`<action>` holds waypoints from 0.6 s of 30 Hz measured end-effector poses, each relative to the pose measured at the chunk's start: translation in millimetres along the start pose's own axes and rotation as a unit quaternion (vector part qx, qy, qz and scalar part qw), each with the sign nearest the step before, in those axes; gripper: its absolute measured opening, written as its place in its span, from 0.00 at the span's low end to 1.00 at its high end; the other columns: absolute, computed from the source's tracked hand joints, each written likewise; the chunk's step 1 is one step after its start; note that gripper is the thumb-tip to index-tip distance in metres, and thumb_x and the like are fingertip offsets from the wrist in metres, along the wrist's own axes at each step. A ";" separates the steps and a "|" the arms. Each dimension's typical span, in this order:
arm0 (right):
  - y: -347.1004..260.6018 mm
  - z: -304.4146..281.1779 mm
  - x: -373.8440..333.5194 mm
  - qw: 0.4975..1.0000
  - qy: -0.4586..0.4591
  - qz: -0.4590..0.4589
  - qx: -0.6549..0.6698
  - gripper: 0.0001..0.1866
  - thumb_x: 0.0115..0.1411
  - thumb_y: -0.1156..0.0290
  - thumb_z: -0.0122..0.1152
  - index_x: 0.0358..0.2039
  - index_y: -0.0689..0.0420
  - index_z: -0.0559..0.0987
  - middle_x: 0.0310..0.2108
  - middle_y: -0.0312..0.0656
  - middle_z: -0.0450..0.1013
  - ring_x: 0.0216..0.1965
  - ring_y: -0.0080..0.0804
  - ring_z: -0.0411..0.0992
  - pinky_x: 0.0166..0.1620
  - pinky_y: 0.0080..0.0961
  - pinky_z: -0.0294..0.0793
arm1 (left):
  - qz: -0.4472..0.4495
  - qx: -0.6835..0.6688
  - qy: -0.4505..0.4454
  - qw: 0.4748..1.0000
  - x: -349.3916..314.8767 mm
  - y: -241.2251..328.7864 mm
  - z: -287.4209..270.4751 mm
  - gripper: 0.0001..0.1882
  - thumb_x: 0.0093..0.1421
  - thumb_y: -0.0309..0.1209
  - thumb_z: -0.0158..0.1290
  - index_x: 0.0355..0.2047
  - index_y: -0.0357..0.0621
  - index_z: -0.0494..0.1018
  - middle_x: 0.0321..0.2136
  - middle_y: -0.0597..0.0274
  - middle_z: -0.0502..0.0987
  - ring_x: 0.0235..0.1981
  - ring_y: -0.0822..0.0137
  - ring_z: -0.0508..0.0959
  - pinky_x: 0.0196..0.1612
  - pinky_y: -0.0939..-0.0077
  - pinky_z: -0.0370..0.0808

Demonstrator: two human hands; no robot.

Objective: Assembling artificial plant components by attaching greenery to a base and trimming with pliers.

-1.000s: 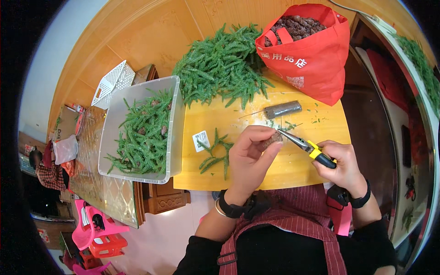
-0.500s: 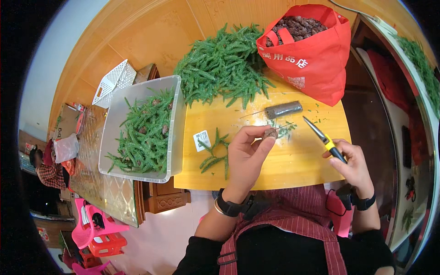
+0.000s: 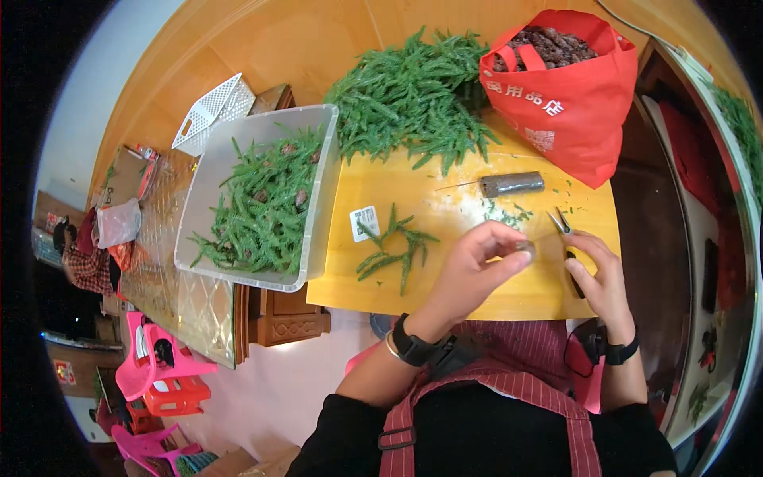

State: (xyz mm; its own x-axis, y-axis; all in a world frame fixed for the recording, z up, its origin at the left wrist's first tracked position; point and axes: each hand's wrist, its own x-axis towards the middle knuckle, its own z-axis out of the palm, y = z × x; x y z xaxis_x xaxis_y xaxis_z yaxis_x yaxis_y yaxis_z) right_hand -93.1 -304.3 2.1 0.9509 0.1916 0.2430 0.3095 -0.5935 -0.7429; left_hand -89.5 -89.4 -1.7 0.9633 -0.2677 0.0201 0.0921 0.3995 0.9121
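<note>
Between the thumb and fingertips of my left hand (image 3: 486,266) is a small brown pine cone (image 3: 525,247), partly covered by the fingers. Close by on the right, my right hand (image 3: 598,270) has its fingers around the dark handles of a pair of pliers (image 3: 561,223), whose jaws are spread and point away from me. Beyond both hands lies a dark bundle of thin wires (image 3: 513,184) in clear wrap, with one loose wire (image 3: 457,187) beside it. A branched green artificial sprig (image 3: 397,248) rests on the yellow table to the left.
A clear plastic bin (image 3: 323,199) of sprigs and pine cones stands left. Green branches (image 3: 413,99) are heaped at the back, beside a red bag (image 3: 572,111) full of pine cones. A white card (image 3: 365,223) and green clippings (image 3: 509,215) lie on the tabletop (image 3: 350,286).
The head view has shifted. My left hand with the pine cone has moved right, nearer the right hand. The pliers have turned more upright and their jaws have spread.
</note>
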 end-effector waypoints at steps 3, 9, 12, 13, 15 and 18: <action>-25.4 11.2 5.6 0.966 -0.089 -0.026 0.243 0.16 0.45 0.79 0.50 0.38 0.63 0.72 0.42 0.47 0.68 0.45 0.35 0.66 0.48 0.26 0.63 | -0.017 -0.003 -0.058 0.998 -2.8 -7.3 1.0 0.10 0.53 0.22 0.52 0.35 0.39 0.67 0.32 0.63 0.73 0.34 0.76 0.71 0.39 0.81 0.69; -32.9 40.6 11.8 0.938 -0.089 -0.002 0.334 0.11 0.50 0.79 0.55 0.36 0.62 0.71 0.37 0.40 0.70 0.37 0.22 0.66 0.42 0.18 0.65 | -0.076 -0.043 -0.034 0.996 -9.7 -3.4 -12.4 0.07 0.53 0.26 0.53 0.31 0.39 0.68 0.29 0.66 0.74 0.31 0.77 0.72 0.35 0.82 0.69; -31.7 43.0 12.2 0.926 -0.089 0.020 0.366 0.11 0.51 0.81 0.52 0.37 0.63 0.70 0.36 0.39 0.69 0.37 0.21 0.66 0.41 0.18 0.66 | -0.017 0.269 0.031 0.962 -11.2 9.3 -29.0 0.09 0.52 0.30 0.54 0.30 0.39 0.68 0.27 0.64 0.74 0.28 0.70 0.74 0.31 0.77 0.70; -30.9 42.2 12.3 0.919 -0.088 0.045 0.381 0.11 0.52 0.82 0.51 0.37 0.63 0.69 0.37 0.40 0.68 0.37 0.22 0.67 0.41 0.19 0.67 | -0.017 0.270 0.029 0.962 -12.9 9.5 -41.3 0.09 0.52 0.30 0.54 0.30 0.39 0.68 0.27 0.64 0.74 0.28 0.70 0.74 0.31 0.77 0.70; -30.7 39.8 13.2 0.920 -0.093 0.057 0.376 0.10 0.53 0.82 0.50 0.38 0.63 0.68 0.37 0.40 0.68 0.36 0.23 0.68 0.40 0.19 0.67 | 0.084 0.721 0.140 0.673 -18.4 4.6 -72.4 0.13 0.49 0.35 0.56 0.28 0.39 0.69 0.26 0.59 0.74 0.25 0.60 0.74 0.28 0.69 0.70; -27.8 41.3 12.4 0.919 -0.092 0.060 0.378 0.11 0.54 0.82 0.48 0.39 0.63 0.67 0.36 0.39 0.68 0.35 0.23 0.69 0.39 0.18 0.67 | -0.064 0.760 0.164 0.626 -21.3 5.3 -87.1 0.16 0.44 0.37 0.58 0.27 0.39 0.70 0.25 0.54 0.73 0.25 0.53 0.73 0.26 0.65 0.69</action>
State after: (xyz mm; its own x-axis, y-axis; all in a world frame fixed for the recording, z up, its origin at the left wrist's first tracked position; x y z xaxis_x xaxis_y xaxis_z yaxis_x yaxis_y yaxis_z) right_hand -89.9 -253.2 0.0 0.9412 0.3298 0.0738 0.0494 0.0817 -0.9954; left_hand -87.5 -5.2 -33.0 0.9954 0.0821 0.0494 0.0680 -0.9685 0.2397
